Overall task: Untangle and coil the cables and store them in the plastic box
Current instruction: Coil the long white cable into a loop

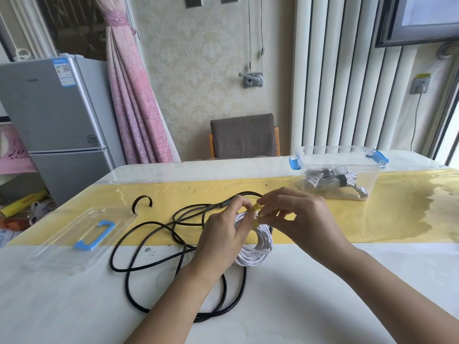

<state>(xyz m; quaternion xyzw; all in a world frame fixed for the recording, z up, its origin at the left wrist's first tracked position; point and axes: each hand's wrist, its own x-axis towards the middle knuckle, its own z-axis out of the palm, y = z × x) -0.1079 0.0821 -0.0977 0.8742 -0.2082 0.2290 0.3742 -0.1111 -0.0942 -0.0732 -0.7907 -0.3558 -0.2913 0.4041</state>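
Observation:
A white cable (255, 249) is wound into a coil and held just above the table centre. My left hand (223, 234) grips the coil through its loop. My right hand (295, 217) pinches a yellow tie (255, 214) at the top of the coil, with its fingertips against those of the left hand. A long black cable (149, 247) lies loose in loops on the table under and left of my hands. The clear plastic box (340, 170) with blue clips stands at the back right and holds a bundled grey cable (330, 182).
The box's clear lid (79, 237) with a blue handle lies flat at the left. A short black strap (141, 202) curls behind it. A chair (244, 136) stands past the far table edge, a grey fridge (54, 115) at the left.

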